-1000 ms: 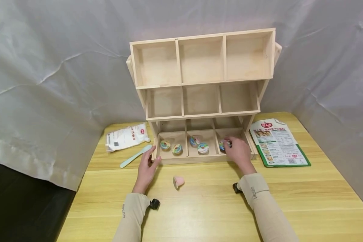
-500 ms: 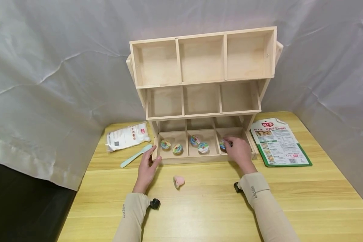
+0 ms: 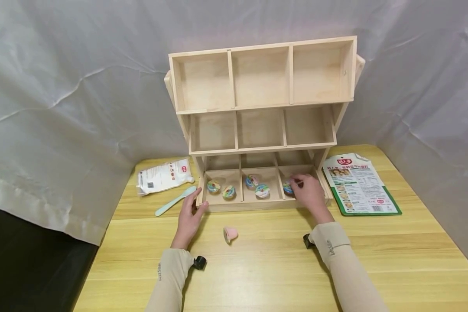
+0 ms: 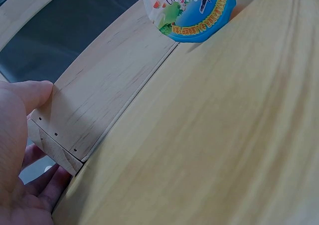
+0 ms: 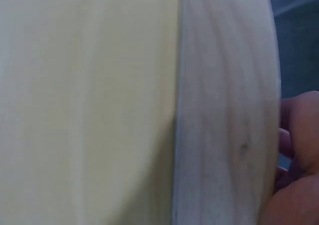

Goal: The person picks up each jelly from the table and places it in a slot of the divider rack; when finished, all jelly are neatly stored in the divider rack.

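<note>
A pale wooden rack with three tiers of compartments stands at the back of the table. My left hand grips its lower left front corner, thumb on the front board and fingers round the side. In the lowest tier's right compartment, my right hand has bent fingers at the right edge of a blue-lidded jelly cup; whether they pinch it is hidden. Two jelly cups lie in the left compartment and two more jelly cups in the middle. A pink jelly cup lies on its side before the rack.
Left of the rack lie a white packet and a pale green spoon, the spoon close to my left fingers. A white and green food pouch rests on the right. Grey sheeting hangs around the wooden table.
My right hand has shifted slightly right, and more of the blue-lidded jelly cup shows beside its fingers. My left hand and the pink cup stay where they were.
</note>
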A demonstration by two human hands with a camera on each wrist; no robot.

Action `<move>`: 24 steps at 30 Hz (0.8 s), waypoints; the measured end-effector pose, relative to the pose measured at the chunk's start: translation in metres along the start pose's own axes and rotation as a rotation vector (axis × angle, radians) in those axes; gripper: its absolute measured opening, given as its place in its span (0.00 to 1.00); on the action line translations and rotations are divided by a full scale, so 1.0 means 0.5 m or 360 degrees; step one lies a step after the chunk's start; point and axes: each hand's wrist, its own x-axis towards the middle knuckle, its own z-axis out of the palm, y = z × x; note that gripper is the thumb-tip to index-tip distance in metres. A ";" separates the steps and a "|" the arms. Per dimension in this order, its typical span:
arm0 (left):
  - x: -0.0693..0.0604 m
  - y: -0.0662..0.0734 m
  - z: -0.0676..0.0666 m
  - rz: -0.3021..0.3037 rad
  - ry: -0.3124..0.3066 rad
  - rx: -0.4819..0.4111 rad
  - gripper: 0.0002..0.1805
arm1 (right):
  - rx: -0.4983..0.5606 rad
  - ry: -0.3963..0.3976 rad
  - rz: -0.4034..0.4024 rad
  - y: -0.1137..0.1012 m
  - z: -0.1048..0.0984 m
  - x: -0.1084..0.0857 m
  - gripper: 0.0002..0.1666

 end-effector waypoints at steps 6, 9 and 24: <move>0.002 -0.002 -0.001 -0.0013 0.0008 0.0031 0.31 | 0.0318 0.0046 0.0038 -0.011 -0.023 -0.007 0.21; 0.003 -0.002 -0.003 -0.0018 0.0008 0.0032 0.32 | 0.0410 0.0071 0.0015 -0.035 -0.030 -0.017 0.21; 0.001 0.001 -0.001 0.0006 -0.0011 0.0009 0.32 | 0.0190 -0.0665 -0.0639 -0.235 0.083 -0.161 0.23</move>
